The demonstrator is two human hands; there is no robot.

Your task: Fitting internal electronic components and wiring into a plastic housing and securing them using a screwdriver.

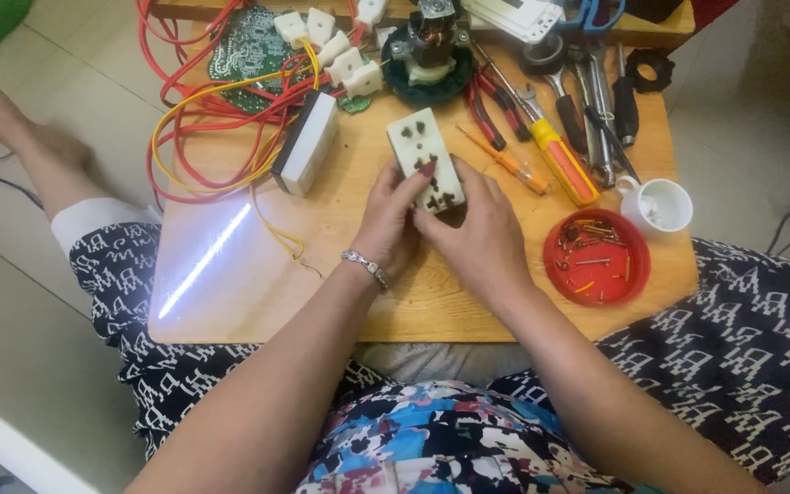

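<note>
A person seated at a low wooden board [322, 302] holds a white socket block [425, 158] in both hands; the block lies tilted, its far end toward the tools, its near end in the fingers. The left hand [388, 224], a bracelet [366, 267] at its wrist, curls around the block's left edge, one red-nailed finger pressed on its face; the right hand [479, 233] is closed around the block's near right corner. Just left of the block a white box [306, 142] stands on edge among red wires [198, 105] and yellow wires [221, 178]; behind these lies a green circuit board [247, 46] with small white connectors [340, 55]. Beyond the block sits a motor [430, 50] on a dark green base. To the right lie a yellow screwdriver [561, 157], an orange screwdriver [505, 160], red pliers [486, 105] and wrenches [592, 110]; near the right hand a red lid [596, 256] holds screws; a white cup [658, 205] stands just beyond it.
</note>
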